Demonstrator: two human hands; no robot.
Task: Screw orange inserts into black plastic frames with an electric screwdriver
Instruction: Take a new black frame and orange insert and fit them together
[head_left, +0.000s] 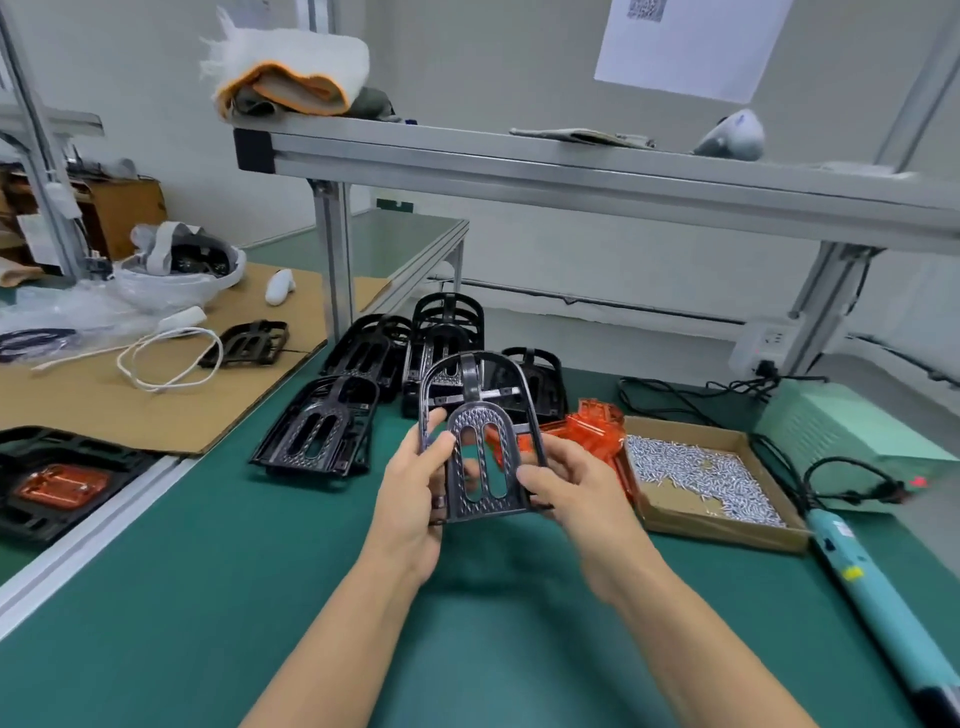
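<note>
Right now, held frame: a black plastic frame (480, 447) is lifted above the green mat (208, 597), gripped from both sides, its arched end pointing away from the person and its patterned, two-slot panel facing the camera.
Left hand: the left hand (410, 499) grips the held frame's left edge, thumb on the front face, fingers curled round behind.
Right hand: the right hand (576, 493) grips the held frame's right edge, thumb on the front near the lower corner, fingers wrapped behind.
Frame pile: more black frames (395, 364) lie stacked on the mat just behind and to the left of the held frame; one frame (317, 431) lies flat to its left.
Orange inserts: a heap of translucent orange inserts (587, 426) sits on the mat just right of the held frame, partly hidden behind it and the right hand.
Screw box: a shallow cardboard box (727, 530) of small silver screws (701, 473) stands right of the held frame, touching the orange heap.
Electric screwdriver: a light blue electric screwdriver (867, 587) lies on the mat well right of the held frame, beside the box.
Finished piece: a black frame with an orange insert (62, 486) lies far left of the held frame, across an aluminium rail (93, 535).
Cardboard sheet: a brown cardboard sheet (156, 405) to the far left carries a lone frame (249, 340) and a white cable (166, 358).
</note>
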